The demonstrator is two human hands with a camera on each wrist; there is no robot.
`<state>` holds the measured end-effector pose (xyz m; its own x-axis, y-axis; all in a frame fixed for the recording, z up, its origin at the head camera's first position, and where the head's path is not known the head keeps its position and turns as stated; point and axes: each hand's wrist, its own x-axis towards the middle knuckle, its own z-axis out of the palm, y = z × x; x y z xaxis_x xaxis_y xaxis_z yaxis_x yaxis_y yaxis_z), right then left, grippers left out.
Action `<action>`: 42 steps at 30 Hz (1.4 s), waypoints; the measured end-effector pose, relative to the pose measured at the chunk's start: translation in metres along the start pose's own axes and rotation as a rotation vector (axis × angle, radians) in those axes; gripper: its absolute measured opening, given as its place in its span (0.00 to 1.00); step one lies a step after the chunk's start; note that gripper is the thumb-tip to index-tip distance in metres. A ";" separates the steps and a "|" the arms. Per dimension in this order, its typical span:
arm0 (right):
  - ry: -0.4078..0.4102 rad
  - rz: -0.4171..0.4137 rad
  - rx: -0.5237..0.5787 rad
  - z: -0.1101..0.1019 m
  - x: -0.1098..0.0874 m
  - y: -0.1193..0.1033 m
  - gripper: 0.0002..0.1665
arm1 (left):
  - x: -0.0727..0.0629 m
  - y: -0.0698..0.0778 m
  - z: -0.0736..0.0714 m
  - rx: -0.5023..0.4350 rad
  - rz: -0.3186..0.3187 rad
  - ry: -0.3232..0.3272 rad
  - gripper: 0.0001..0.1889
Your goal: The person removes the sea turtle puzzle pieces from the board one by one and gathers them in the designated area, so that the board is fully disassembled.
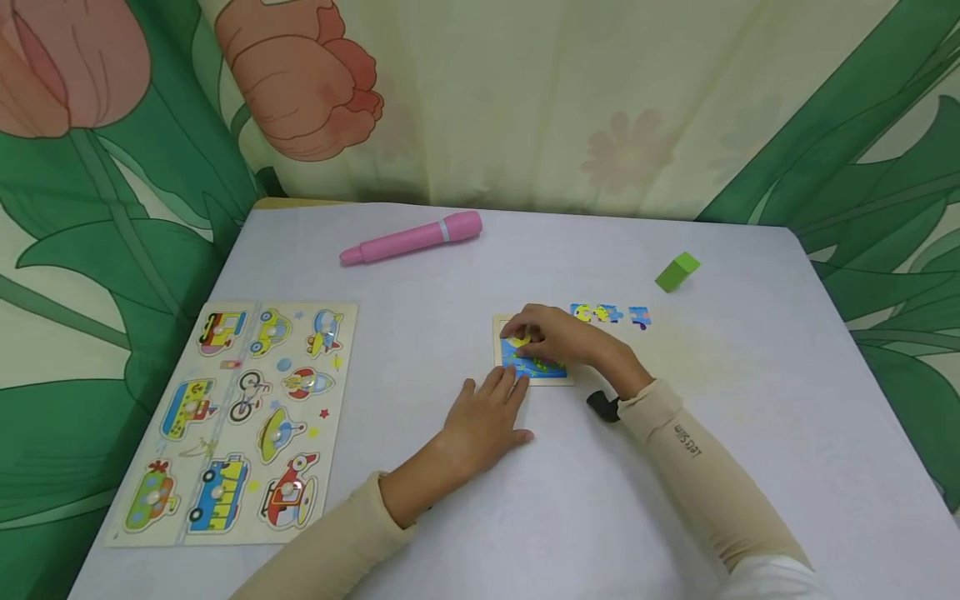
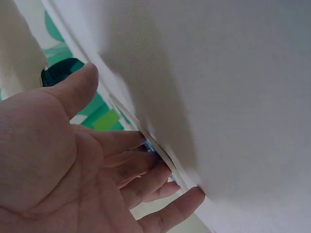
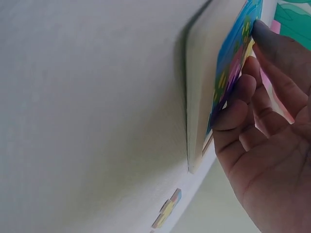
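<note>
A small jigsaw puzzle in a wooden frame (image 1: 551, 382) lies on the table, its picture blue with yellow and green parts. My right hand (image 1: 558, 333) reaches over it with bent fingers, pinching a puzzle piece (image 1: 517, 341) at the picture's upper left. In the right wrist view, the fingertips (image 3: 255, 31) touch the colourful picture (image 3: 232, 68); the piece's edges are partly hidden. My left hand (image 1: 483, 421) lies with fingers extended, its fingertips against the frame's near left edge. The left wrist view shows these fingers along the thin frame edge (image 2: 165, 156).
Several loose puzzle pieces (image 1: 600, 313) lie behind the frame to the right. A green block (image 1: 677, 272) is at the back right, a pink marker-shaped object (image 1: 412, 240) at the back. A vehicle peg board (image 1: 247, 417) covers the left side. A flowered curtain (image 1: 525, 100) hangs behind.
</note>
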<state>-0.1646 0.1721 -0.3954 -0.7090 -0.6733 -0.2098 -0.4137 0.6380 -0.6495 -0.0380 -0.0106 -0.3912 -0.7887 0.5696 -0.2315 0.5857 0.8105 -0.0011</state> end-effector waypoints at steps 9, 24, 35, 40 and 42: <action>0.001 0.005 0.010 0.000 -0.001 0.000 0.15 | 0.000 0.002 -0.002 0.004 -0.005 0.008 0.40; 0.069 -0.019 0.082 0.002 -0.009 -0.003 0.13 | 0.002 0.001 -0.002 -0.030 -0.009 -0.043 0.40; 0.117 -0.015 0.163 -0.005 -0.020 0.002 0.14 | 0.002 0.002 -0.003 -0.023 -0.016 -0.052 0.40; 0.171 0.047 0.134 -0.026 -0.038 0.011 0.15 | 0.002 0.001 -0.003 -0.033 -0.019 -0.060 0.40; 0.169 0.094 0.118 -0.035 -0.047 0.018 0.15 | 0.001 0.001 -0.004 -0.037 -0.020 -0.065 0.40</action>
<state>-0.1587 0.2282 -0.3721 -0.8308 -0.5348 -0.1544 -0.2789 0.6400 -0.7160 -0.0392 -0.0084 -0.3879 -0.7855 0.5445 -0.2942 0.5621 0.8266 0.0289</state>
